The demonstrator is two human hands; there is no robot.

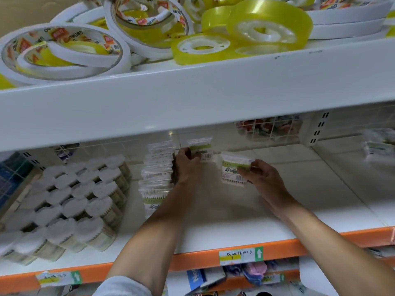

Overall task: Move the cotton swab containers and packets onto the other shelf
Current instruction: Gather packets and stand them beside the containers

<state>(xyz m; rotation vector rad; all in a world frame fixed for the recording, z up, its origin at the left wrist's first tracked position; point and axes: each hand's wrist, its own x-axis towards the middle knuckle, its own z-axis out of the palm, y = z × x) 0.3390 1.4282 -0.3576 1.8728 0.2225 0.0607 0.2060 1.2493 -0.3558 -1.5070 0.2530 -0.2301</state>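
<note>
Both my hands reach into the white shelf (213,227) with the orange front edge. My left hand (187,165) grips a clear cotton swab packet (202,149) with a green label, held upright near the back. My right hand (259,175) pinches a second cotton swab packet (233,168) by its right end, just above the shelf. A row of several more swab packets (157,174) stands left of my left hand. Round cotton swab containers (68,201) with white tops are packed in rows at the shelf's left.
The shelf above (192,97) carries white tape rolls (64,52) and yellow-green tape rolls (256,28). More packets (378,144) lie at the far right. A wire mesh back (269,129) closes the shelf. Price labels (240,255) sit on the orange edge.
</note>
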